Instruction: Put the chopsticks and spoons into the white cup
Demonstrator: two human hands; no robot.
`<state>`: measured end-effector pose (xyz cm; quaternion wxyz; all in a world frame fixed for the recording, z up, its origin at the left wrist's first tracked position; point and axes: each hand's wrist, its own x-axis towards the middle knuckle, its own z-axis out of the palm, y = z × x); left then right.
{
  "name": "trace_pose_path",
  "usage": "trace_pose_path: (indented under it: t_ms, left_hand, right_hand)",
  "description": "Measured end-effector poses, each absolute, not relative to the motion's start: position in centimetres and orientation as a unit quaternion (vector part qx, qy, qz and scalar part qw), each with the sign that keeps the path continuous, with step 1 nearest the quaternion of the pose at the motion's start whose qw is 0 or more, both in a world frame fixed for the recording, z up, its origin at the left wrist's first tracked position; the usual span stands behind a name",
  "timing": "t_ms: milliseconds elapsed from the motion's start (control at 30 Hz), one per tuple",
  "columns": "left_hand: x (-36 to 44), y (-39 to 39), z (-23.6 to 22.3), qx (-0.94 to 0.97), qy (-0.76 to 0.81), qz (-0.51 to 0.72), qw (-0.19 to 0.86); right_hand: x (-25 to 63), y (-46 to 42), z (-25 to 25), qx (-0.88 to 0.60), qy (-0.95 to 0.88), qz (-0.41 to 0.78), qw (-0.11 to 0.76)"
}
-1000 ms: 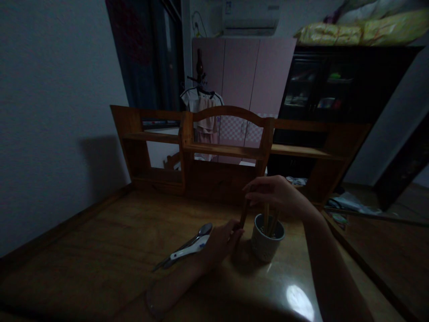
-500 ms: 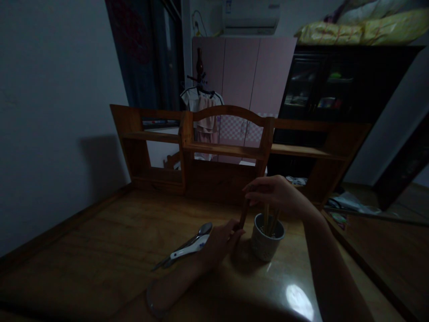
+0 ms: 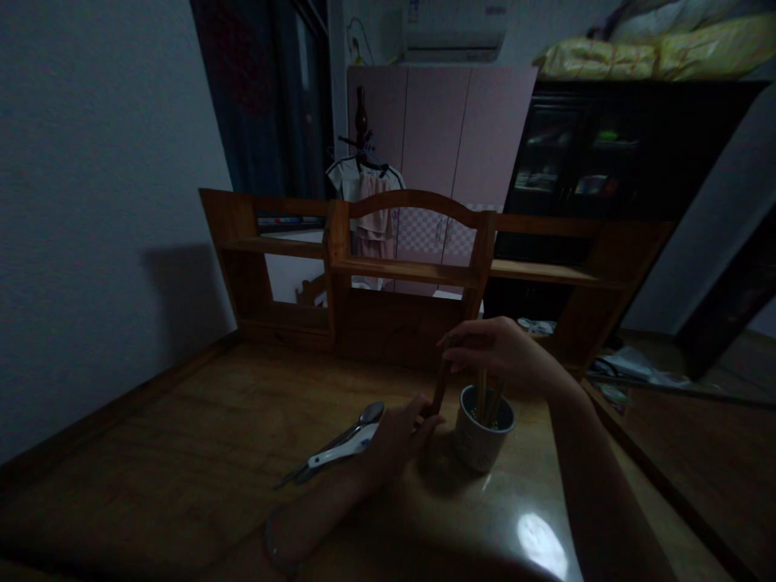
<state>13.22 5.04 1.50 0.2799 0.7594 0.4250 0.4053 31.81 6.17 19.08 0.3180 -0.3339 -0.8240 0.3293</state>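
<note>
A small bundle of dark brown chopsticks (image 3: 441,388) stands nearly upright between my hands, leaning slightly. My left hand (image 3: 395,443) is closed around its lower end, close above the table. At the top end, the fingers of my right hand (image 3: 500,352) pinch it. Just right of the bundle is a grey holder cup (image 3: 476,449) with several light chopsticks (image 3: 482,396) in it, partly beneath my right hand. On the table left of my left hand lie a metal spoon (image 3: 371,413) and a white ceramic spoon (image 3: 332,457), whose bowl is partly hidden by that hand.
The wooden table (image 3: 200,420) meets a wall on the left. A low wooden shelf rack (image 3: 400,271) runs along its back edge. Behind it are a pink wardrobe (image 3: 433,129), a clothes stand (image 3: 362,121) and a dark cabinet (image 3: 655,162).
</note>
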Motion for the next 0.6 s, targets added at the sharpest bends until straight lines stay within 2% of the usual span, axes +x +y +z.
trace_pose_path:
  t_ms: [600]
  left_hand:
    - [13.22,5.38,0.87,0.774,0.413,0.400,0.263]
  right_hand:
    - [31.85,6.41,18.80,-0.338,-0.823,0.326,0.320]
